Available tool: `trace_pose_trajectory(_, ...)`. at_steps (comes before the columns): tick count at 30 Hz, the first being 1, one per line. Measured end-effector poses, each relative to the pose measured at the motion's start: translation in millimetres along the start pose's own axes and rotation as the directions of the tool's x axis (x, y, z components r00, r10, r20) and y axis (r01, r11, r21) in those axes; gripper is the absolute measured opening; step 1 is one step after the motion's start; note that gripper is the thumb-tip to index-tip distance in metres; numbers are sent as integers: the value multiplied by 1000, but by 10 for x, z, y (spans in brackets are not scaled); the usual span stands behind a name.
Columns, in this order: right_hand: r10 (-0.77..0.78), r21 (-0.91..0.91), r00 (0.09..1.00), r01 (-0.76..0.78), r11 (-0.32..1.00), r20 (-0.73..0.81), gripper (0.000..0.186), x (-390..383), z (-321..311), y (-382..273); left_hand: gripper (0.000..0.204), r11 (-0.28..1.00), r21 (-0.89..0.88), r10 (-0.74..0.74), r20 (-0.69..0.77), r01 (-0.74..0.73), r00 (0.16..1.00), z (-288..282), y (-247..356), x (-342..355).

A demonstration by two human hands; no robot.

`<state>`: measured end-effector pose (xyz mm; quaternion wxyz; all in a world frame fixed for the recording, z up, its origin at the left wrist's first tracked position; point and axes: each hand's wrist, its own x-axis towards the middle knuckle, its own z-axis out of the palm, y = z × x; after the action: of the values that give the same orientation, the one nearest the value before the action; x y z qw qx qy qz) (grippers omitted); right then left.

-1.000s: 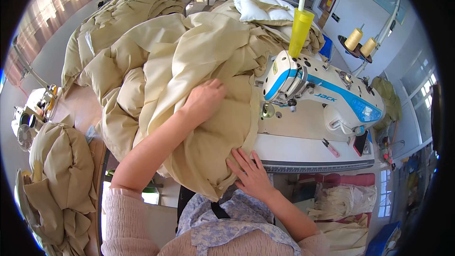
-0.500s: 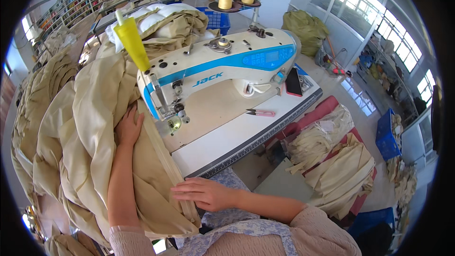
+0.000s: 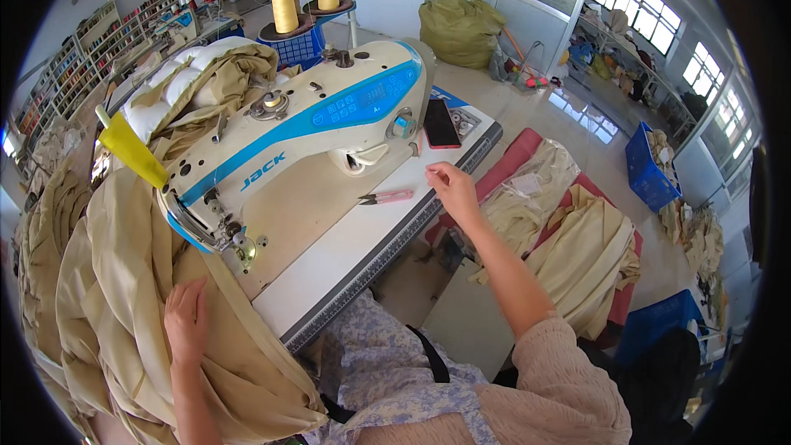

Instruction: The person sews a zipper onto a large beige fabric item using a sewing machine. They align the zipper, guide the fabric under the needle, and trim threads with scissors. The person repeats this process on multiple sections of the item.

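My left hand lies on a large, draped beige padded fabric, its fingers extended, beside the needle end of a white-and-blue sewing machine. A pale folded edge of the fabric runs down from under the presser foot. My right hand is raised over the white table's front edge, fingers loosely bent and apart, with nothing visible in them. It is nearest to pink-handled thread snips, lying to its left, and a dark phone with a red edge, lying behind it.
Yellow thread cones stand behind the machine, a yellow tube at its left end. Bagged beige cloth lies right of the table. Blue crates and a large olive bundle rest on the floor. Padded pieces are piled behind.
The view has swung toward the right. My right hand has left the fabric's edge and moved up and rightward over the table. My left hand remains on the fabric.
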<state>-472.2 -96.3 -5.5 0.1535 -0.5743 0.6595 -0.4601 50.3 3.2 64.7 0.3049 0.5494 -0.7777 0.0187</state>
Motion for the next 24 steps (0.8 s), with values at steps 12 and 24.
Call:
trace_pose_trajectory(12, 222, -431, 896, -39, 901, 383, 21, 1621, 194, 447, 27, 964, -153, -225, -45, 216, 973, -313, 967, -1213)
trace_pose_trajectory(24, 372, 191, 793, -510, 839, 483, 18, 1173, -468, 712, 37, 992, -63, -103, 127, 112, 987, 195, 761, -958)
